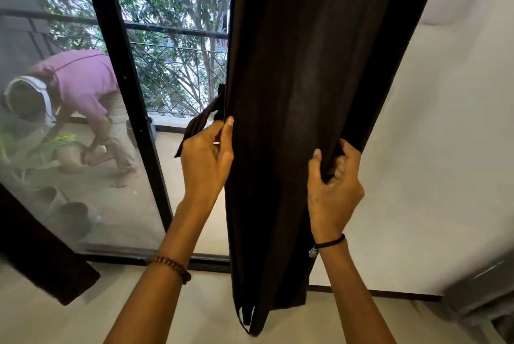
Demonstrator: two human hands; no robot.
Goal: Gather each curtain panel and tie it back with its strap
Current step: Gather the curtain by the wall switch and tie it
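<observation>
A dark brown curtain panel hangs gathered in front of me, between the glass door and the white wall. My left hand holds the panel's left edge together with a dark strap that trails off to the left. My right hand grips a bunch of folds at the panel's right edge, fingers curled into the cloth. A second dark curtain panel hangs at the lower left edge of the view.
A black-framed glass sliding door stands to the left; a person in a pink shirt bends over plant pots on the balcony outside. White wall lies to the right, with a grey object at the lower right corner.
</observation>
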